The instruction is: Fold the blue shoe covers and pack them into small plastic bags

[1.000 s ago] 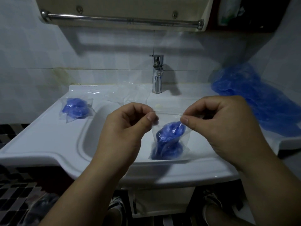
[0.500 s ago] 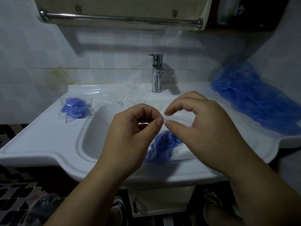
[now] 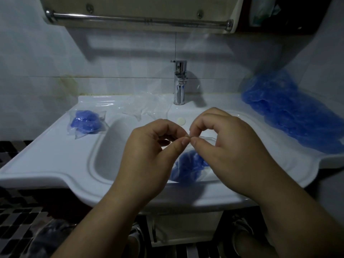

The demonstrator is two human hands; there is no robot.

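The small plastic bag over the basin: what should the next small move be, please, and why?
The left hand and right hand pinch the small plastic bag at one spot on its top edge, blue shoe cover inside; probably slide the fingers apart along that edge to press it closed.

The room is a dim bathroom with a bluish cast. A white ceramic washbasin with a broad flat rim stands against a wall of pale glossy tiles, stained yellowish low down on the left. A chrome faucet rises behind the bowl and throws a shadow to its right. Overhead hangs a cream cabinet with a chrome rail along its underside. The floor is a mosaic of small dark and grey tiles. A white cupboard sits under the basin.
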